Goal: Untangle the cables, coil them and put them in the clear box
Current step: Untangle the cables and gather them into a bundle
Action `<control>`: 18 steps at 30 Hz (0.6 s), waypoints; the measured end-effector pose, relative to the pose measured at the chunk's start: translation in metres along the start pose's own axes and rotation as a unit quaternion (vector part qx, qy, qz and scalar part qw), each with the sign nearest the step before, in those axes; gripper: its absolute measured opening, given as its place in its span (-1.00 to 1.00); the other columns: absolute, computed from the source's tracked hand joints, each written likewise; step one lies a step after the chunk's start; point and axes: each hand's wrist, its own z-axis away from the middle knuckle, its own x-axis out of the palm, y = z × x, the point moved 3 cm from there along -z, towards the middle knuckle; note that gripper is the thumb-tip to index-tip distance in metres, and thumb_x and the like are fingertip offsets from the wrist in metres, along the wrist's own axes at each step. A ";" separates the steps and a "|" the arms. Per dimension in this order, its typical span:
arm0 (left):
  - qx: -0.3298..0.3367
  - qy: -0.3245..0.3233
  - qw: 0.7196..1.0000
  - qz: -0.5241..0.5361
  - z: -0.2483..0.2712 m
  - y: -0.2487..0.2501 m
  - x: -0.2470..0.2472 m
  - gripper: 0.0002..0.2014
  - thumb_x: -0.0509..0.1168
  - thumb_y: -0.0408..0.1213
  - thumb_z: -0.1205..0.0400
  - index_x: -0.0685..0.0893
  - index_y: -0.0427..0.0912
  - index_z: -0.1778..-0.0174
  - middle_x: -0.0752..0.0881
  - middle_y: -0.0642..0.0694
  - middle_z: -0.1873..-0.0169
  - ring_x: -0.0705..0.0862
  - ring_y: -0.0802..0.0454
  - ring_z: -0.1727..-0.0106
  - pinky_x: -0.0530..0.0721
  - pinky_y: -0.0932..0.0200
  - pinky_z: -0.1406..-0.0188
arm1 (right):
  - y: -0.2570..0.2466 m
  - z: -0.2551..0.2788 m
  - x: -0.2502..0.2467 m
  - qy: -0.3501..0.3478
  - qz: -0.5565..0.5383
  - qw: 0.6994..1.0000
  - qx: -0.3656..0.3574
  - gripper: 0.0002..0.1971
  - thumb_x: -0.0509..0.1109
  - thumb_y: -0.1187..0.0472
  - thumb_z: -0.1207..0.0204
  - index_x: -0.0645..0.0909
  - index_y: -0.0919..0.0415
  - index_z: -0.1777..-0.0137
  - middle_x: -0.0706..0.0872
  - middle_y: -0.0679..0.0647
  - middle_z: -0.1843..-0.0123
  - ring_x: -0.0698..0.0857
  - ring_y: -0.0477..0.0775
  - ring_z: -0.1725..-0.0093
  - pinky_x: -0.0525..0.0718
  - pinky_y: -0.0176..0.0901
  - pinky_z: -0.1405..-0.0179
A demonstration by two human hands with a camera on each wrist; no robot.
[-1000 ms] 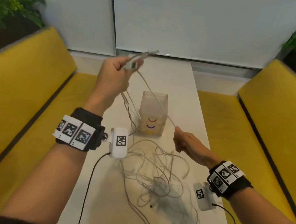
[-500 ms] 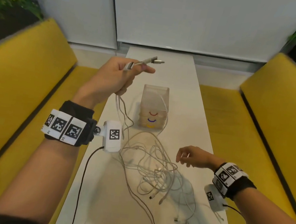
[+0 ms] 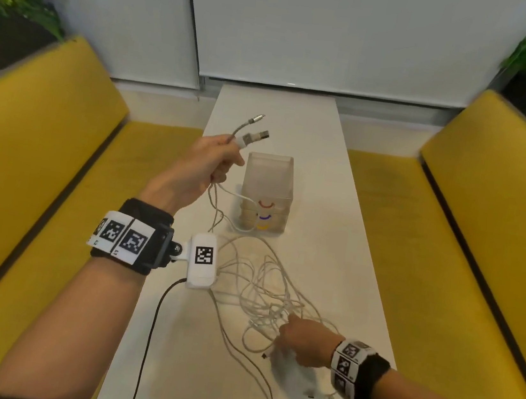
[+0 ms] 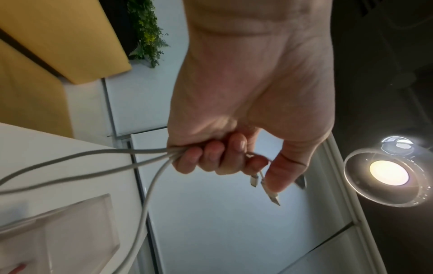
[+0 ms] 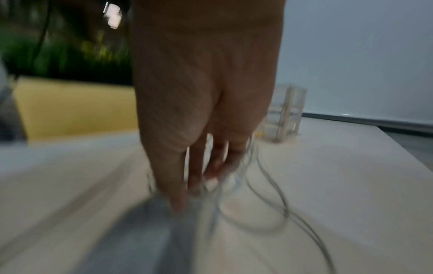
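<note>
A tangle of white cables lies on the white table in front of the clear box. My left hand is raised left of the box and grips several cable ends; their plugs stick up past the fingers. The strands hang from that fist down to the heap. My right hand is low over the near side of the tangle, its straight fingers reaching down among the loops. That wrist view is blurred, so a grip cannot be made out.
Yellow bench seats run along both long sides of the narrow table. The clear box holds coiled cables with red, blue and yellow ties. Black wrist-camera leads trail over the table's near end. A white wall stands beyond the table's far end.
My right hand let go of the taut strand, dropped and moved down to the near side of the tangle. My left hand lowered a little, still holding the cable ends.
</note>
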 end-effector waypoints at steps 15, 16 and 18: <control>0.048 -0.119 0.992 -0.002 0.005 -0.028 0.019 -0.92 0.06 -0.15 -0.85 0.31 -0.04 -0.10 0.23 0.04 0.51 0.11 0.02 0.44 0.12 0.04 0.32 | 0.038 0.064 -0.165 0.313 -0.486 0.812 -0.081 -0.82 0.32 0.14 -0.68 0.75 0.14 -0.05 0.85 0.17 0.10 0.81 0.07 0.06 0.71 0.00 -0.08; 0.047 -0.124 0.991 0.020 0.006 -0.029 0.025 -0.93 0.07 -0.18 -0.85 0.30 -0.03 -0.09 0.25 0.04 0.50 0.14 0.03 0.44 0.14 0.06 0.35 | 0.039 0.072 -0.184 0.348 -0.523 0.774 -0.081 -0.80 0.27 0.17 -0.71 0.71 0.22 -0.08 0.84 0.24 0.13 0.80 0.14 0.08 0.70 0.02 -0.06; 0.051 -0.126 0.990 0.047 0.009 -0.029 0.037 -0.93 0.07 -0.29 -0.85 0.31 -0.02 -0.12 0.31 0.08 0.47 0.21 0.08 0.44 0.24 0.16 0.40 | 0.039 0.082 -0.215 0.394 -0.565 0.721 -0.075 -0.76 0.20 0.19 -0.74 0.64 0.35 -0.09 0.76 0.33 0.23 0.76 0.26 0.18 0.75 0.09 0.02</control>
